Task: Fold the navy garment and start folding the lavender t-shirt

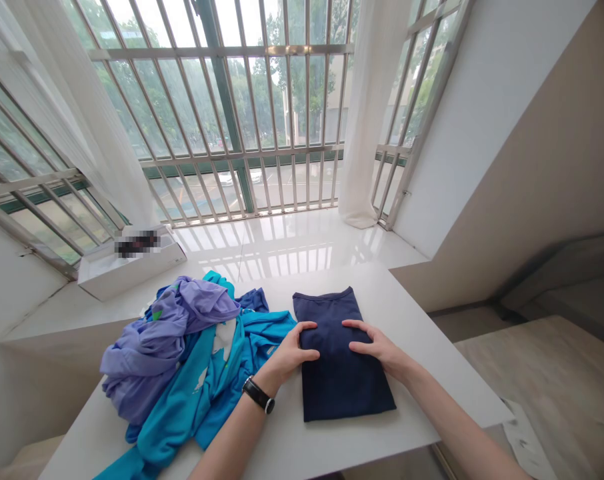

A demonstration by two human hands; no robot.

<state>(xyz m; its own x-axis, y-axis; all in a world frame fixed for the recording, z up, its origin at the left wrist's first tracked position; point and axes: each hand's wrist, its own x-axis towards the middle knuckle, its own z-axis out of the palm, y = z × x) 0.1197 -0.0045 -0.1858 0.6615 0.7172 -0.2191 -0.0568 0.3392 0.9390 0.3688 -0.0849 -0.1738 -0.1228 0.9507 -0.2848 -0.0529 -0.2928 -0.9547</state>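
Note:
A navy blue T-shirt [349,390], folded into a neat rectangle, lies flat on the white table [412,333], its collar edge toward the window. My left hand [291,351] grips its left side, with thumb and index finger on top of the cloth. From the other side, my right hand [382,351] holds the right edge in a similar way. The remaining fingers of both hands are partly hidden at the shirt's edges. To the left of my left hand sits a crumpled heap of clothes, with a purple garment [152,360] over a teal one [202,380].
A white open box [132,267] stands on the glossy window sill [282,243] at the back left. Metal bars [247,153] cover the window, with white curtains [369,120] at its sides. A beige surface [552,380] lies lower, right of the table's edge.

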